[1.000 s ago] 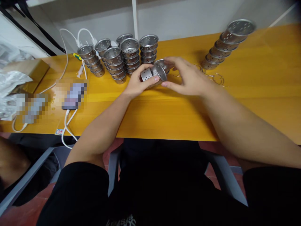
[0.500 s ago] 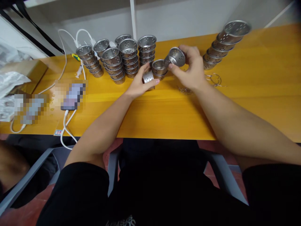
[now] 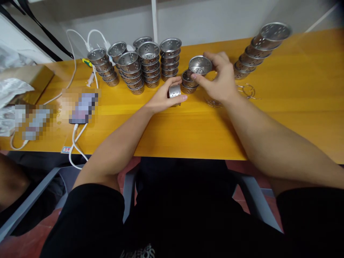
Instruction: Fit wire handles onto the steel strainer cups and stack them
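Observation:
My right hand grips a perforated metal cup by its side, thumb in front and fingers behind, with its mouth facing up. Just below and left of that cup stands a short stack of similar cups, partly covered by it; I cannot tell whether they touch. My left hand curls around another small perforated metal cup, low over the table beside the short stack. Thin wire rings lie under my right hand, partly hidden, and more wire rings lie to its right.
Several cup stacks line the back left of the wooden table. A tall leaning stack stands at the back right. A phone with white cables, another device and a cardboard box are on the left.
The cup in my right hand has gone from tilted to nearly upright, over the short stack. My left hand with its cup appears slightly farther right and lower, as the view has shifted a little.

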The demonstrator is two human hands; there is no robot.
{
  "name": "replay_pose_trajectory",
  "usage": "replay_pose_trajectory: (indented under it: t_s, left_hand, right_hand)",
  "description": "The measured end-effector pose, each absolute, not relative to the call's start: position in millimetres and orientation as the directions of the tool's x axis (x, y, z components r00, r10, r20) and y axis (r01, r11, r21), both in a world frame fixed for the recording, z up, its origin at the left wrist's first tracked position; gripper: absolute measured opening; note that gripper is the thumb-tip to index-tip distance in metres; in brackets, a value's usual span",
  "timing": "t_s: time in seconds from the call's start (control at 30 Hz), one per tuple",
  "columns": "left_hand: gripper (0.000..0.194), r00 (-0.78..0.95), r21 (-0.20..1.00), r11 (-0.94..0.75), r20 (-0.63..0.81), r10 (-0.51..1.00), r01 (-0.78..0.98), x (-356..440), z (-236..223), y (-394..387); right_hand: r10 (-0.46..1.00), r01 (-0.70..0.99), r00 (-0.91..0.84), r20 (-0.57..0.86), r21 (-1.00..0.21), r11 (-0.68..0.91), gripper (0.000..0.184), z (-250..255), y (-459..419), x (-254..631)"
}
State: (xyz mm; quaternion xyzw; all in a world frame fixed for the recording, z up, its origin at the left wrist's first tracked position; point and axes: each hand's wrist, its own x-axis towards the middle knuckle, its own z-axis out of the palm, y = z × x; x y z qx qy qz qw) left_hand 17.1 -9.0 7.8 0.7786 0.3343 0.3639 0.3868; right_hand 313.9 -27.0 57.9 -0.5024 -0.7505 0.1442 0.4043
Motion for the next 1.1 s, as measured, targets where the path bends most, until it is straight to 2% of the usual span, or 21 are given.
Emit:
replay_pose_trajectory:
  t_s: [0.17, 0.43, 0.63, 0.83, 0.9, 1.03, 1.1]
  left_hand:
    - [0.099, 0.501, 0.856, -0.452, 0.284, 0.818, 0.252, 18.6, 16.2, -17.2]
    - [0.099, 0.512, 0.847, -0.472, 0.3, 0.805, 0.246, 19.6, 9.9, -10.5]
    - [0.102, 0.511, 0.836, -0.476, 0.293, 0.808, 0.273, 18.9, 9.0, -13.1]
    - [0.106, 0.517, 0.824, -0.485, 0.291, 0.805, 0.292, 18.0, 10.2, -13.2]
    - [0.111, 0.517, 0.812, -0.504, 0.308, 0.799, 0.294, 17.2, 4.2, -7.1]
    - [0.137, 0.502, 0.789, -0.544, 0.361, 0.786, 0.285, 15.0, -12.7, 11.1]
    - [0.137, 0.486, 0.789, -0.541, 0.364, 0.794, 0.292, 13.8, -19.2, 19.1]
  right_hand:
    - [0.863, 0.648, -0.161, 0.478, -0.608, 0.458, 0.092, 56.9, -24.4, 306.2]
    - [0.913, 0.538, -0.22, 0.345, -0.737, 0.408, 0.1, 50.7, -21.3, 305.6]
    - [0.888, 0.572, -0.181, 0.422, -0.69, 0.444, 0.099, 41.3, -17.2, 305.1]
    - [0.896, 0.585, -0.178, 0.406, -0.689, 0.428, 0.108, 37.6, -9.7, 304.9]
    - [0.895, 0.578, -0.17, 0.411, -0.694, 0.429, 0.109, 32.8, -5.6, 303.7]
    - [0.857, 0.594, -0.145, 0.495, -0.649, 0.475, 0.121, 17.0, 2.1, 302.9]
    - [0.827, 0.596, -0.124, 0.549, -0.625, 0.504, 0.116, 14.3, 1.1, 305.1]
